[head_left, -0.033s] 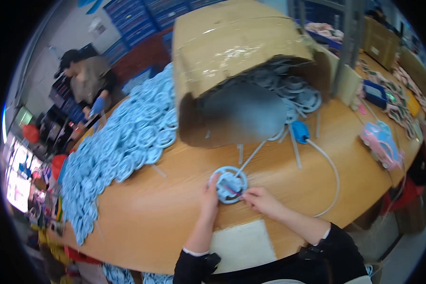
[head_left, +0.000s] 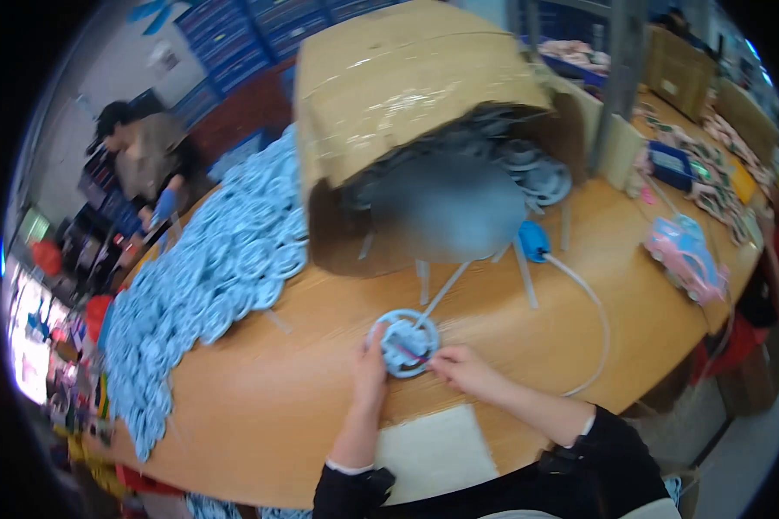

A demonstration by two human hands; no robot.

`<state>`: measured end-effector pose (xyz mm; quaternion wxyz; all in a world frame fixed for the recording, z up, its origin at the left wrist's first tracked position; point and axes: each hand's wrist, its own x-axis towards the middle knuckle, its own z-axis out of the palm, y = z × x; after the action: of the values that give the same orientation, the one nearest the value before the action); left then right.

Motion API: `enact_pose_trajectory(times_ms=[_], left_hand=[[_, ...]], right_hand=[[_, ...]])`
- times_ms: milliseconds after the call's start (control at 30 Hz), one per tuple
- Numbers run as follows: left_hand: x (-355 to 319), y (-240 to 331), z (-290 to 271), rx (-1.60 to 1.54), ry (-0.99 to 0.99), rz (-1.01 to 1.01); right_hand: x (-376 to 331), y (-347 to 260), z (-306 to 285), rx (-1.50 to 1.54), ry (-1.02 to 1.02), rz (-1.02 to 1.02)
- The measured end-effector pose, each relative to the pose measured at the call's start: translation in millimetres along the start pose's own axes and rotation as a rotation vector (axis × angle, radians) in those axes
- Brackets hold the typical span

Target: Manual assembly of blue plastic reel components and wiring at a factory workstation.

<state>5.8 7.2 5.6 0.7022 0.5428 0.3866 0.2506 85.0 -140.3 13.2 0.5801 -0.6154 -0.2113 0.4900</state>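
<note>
A light-blue plastic ring with spokes, like a toy steering wheel [head_left: 404,368], is held above the table. My left hand [head_left: 370,370] grips its left rim, thumb on top. At its lower right, my right hand [head_left: 463,368] pinches a thin, dark purplish stick-like tool [head_left: 414,355], which lies across the wheel's middle. What kind of tool it is, I cannot make out. A pale strip [head_left: 444,294] runs from behind the wheel up toward the carton. Below the hands, a white sheet [head_left: 439,450] lies near the table edge.
A large cardboard carton [head_left: 407,78] lies open toward me, with grey-blue parts inside. To its left spreads a heap of light-blue wheels [head_left: 225,242]. A blue device with a white cord [head_left: 535,242] and a pink-and-blue toy car [head_left: 685,259] sit right. Another person [head_left: 147,164] works far left.
The whole picture has shifted slightly to the left. Both hands keep the same hold on the wheel and the thin tool.
</note>
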Motion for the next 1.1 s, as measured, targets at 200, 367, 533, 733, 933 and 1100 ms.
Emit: enact_pose_trajectory(times_ms=[200, 367, 533, 733, 933, 1100], left_hand=[[6.7, -6.7, -21.4, -0.001, -0.072, 0.119], [5.2, -3.7, -13.3, 0.073, -0.077, 0.148], [4.4, -2.1, -11.4, 0.045, -0.088, 0.133], [10.4, -5.3, -21.1, 0.044, -0.137, 0.133], [5.9, -3.2, -16.0, 0.129, -0.126, 0.195], [5.8, -2.5, -17.3, 0.097, -0.168, 0.200]], right_hand=[[17.2, 14.3, 13.0, -0.142, 0.004, -0.138], [11.9, 11.1, 5.8, -0.259, 0.085, -0.210], [13.2, 13.1, 4.0, -0.188, 0.072, -0.160], [9.2, 5.2, 2.8, -0.284, 0.074, -0.197], [11.9, 11.4, 5.6, -0.331, 0.099, -0.196], [13.0, 12.8, 5.9, -0.321, 0.122, -0.235]])
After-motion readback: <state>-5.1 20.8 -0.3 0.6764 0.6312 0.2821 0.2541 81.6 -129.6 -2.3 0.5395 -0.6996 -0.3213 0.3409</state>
